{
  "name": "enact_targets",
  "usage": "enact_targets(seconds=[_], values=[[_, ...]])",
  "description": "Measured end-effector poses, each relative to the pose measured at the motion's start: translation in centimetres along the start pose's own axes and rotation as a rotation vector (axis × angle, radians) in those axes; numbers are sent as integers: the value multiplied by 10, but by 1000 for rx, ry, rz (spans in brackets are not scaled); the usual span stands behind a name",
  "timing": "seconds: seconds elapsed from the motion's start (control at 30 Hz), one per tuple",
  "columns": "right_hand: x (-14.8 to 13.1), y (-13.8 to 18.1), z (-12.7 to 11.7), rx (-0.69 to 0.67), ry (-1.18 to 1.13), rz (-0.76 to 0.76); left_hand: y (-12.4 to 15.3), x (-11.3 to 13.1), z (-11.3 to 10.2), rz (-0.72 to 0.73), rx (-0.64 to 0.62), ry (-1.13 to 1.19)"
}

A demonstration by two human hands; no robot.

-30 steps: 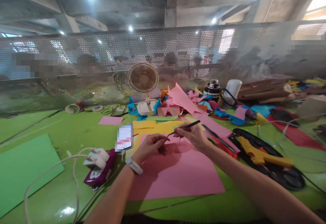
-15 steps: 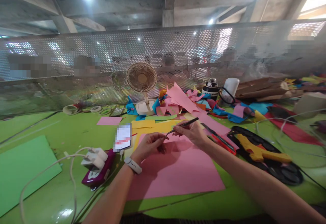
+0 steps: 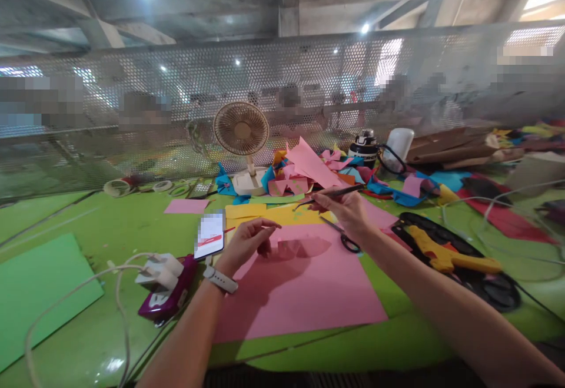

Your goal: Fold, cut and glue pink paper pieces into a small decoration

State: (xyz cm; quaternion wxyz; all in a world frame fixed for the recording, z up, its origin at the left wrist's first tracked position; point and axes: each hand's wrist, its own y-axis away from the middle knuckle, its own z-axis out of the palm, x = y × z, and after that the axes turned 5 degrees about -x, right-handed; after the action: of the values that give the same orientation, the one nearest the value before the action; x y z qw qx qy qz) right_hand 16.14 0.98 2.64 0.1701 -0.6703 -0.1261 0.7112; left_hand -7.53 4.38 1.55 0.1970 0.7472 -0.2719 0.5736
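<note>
My right hand (image 3: 342, 208) is closed around dark, curved-tip tweezers (image 3: 329, 193), their points facing left over the yellow paper (image 3: 282, 216). To its left, my left hand (image 3: 251, 244), with a white watch band on the wrist, has thumb and index finger close together in a pinch. Whatever small thing may be between those fingertips is too small to make out. Beneath both hands lies a large sheet of pink paper (image 3: 304, 299). Dark-handled scissors (image 3: 351, 243) rest at its upper right edge, just below my right hand.
A phone (image 3: 210, 234) and a purple power strip (image 3: 165, 302) with white chargers lie left. Right, a yellow glue gun (image 3: 450, 252) sits on a black tray (image 3: 489, 294). Behind are a small fan (image 3: 241, 130), a pile of paper scraps (image 3: 309, 170) and a mesh partition (image 3: 176, 88).
My right hand has drawn the tweezers up and right, away from my left fingertips. My left hand has shifted slightly left. The scissors now show below the right hand.
</note>
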Motion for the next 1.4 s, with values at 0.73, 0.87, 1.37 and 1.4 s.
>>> enact_targets(seconds=[0.73,0.87,1.37,1.4], values=[[-28,-4,-20,140,-54,-58,-3,-20,4,-91,-329,-119],[-22,8,-2,-15,-102,11,-4,-21,3,-23,-299,-17],[13,41,8,-134,-152,257,-6,-19,16,-21,-303,63],[14,41,9,-136,-154,258,-6,-19,17,-29,-304,67]])
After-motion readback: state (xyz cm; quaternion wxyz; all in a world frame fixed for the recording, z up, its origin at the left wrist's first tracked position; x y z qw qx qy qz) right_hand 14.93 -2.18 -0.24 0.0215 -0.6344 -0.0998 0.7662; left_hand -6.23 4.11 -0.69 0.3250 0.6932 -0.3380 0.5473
